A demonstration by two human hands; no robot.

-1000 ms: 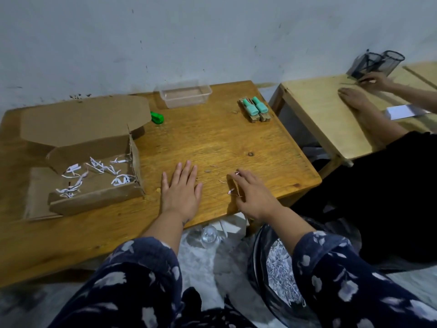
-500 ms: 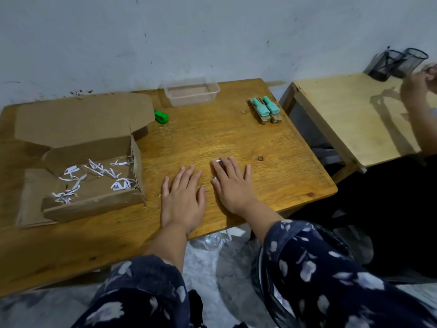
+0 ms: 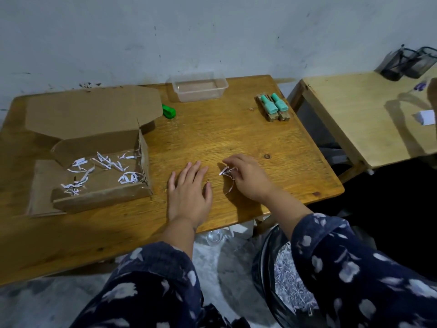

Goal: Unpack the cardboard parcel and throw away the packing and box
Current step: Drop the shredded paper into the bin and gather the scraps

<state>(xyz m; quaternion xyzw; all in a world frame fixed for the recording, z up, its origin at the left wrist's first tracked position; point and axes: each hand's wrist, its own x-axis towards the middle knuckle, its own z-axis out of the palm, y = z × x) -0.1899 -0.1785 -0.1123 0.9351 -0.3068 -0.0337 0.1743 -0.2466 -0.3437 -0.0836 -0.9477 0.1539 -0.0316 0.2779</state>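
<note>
An open cardboard box (image 3: 99,197) lies at the left of the wooden table (image 3: 236,138), lid flap folded back, with several white paper shreds (image 3: 104,169) scattered inside. My left hand (image 3: 189,195) rests flat on the table, fingers spread, just right of the box. My right hand (image 3: 248,178) is beside it, fingertips pinched on a small bunch of paper shreds (image 3: 228,172) lifted slightly off the wood. Two teal items on wooden bases (image 3: 274,107) sit at the table's far right.
A clear plastic tray (image 3: 201,88) stands at the back edge and a green object (image 3: 169,112) beside the box lid. A black bag holding shredded paper (image 3: 288,285) sits on the floor below my right arm. A second table (image 3: 369,114) with mesh pen holders (image 3: 411,62) is at right.
My right hand, flat on the table half a second ago, has curled and pinched up paper shreds. The other person's hands have left the side table. My left hand stays flat.
</note>
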